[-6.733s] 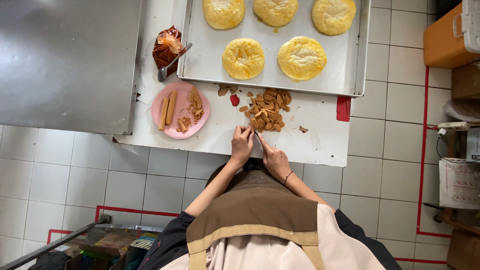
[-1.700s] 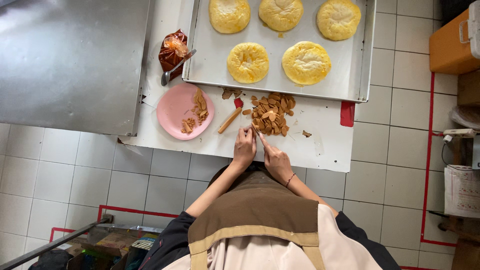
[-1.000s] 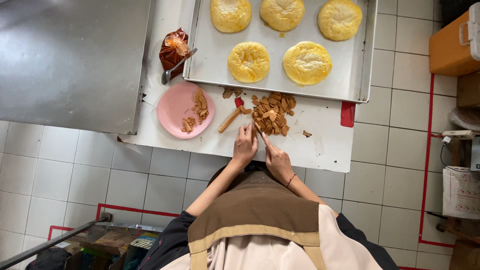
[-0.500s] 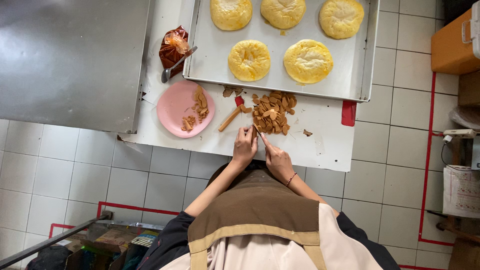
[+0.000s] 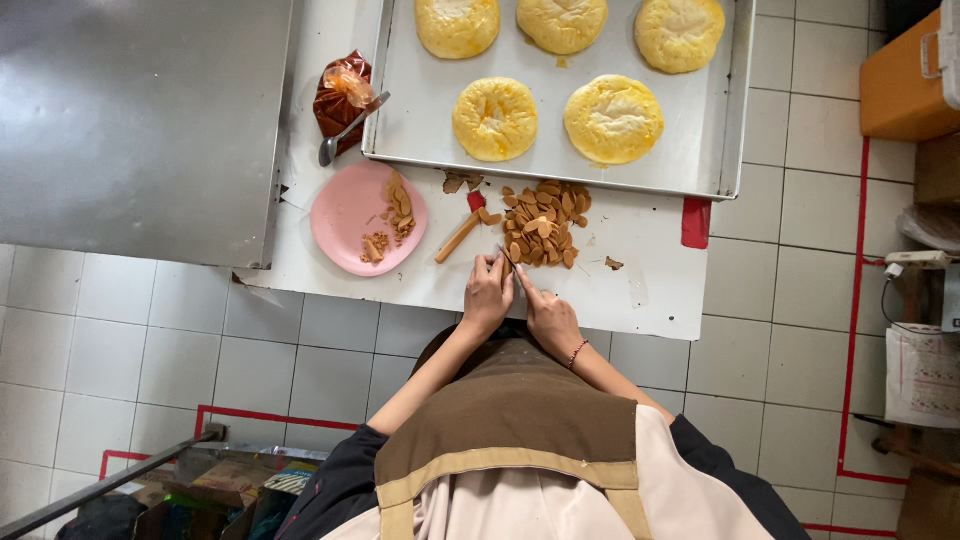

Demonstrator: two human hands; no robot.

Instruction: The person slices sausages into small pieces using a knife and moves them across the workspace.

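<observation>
Your left hand (image 5: 487,296) and right hand (image 5: 549,318) meet at centre frame, right gripping a small knife (image 5: 509,261). Just above, the brown sausage slices (image 5: 543,223) pile has grown since earlier; one sausage (image 5: 458,237) left the pink plate (image 5: 352,216). Upper left: crumpled reddish-brown packet (image 5: 340,90).

White tiled floor (image 5: 150,330) all around, marked with red tape lines (image 5: 858,250). White counter (image 5: 650,290) in the middle, big stainless steel surface (image 5: 130,120) butted up on one side. Orange box (image 5: 900,85) off at the far edge, some clutter and a metal bar (image 5: 110,480) low in the corner. Even, flat lighting.
</observation>
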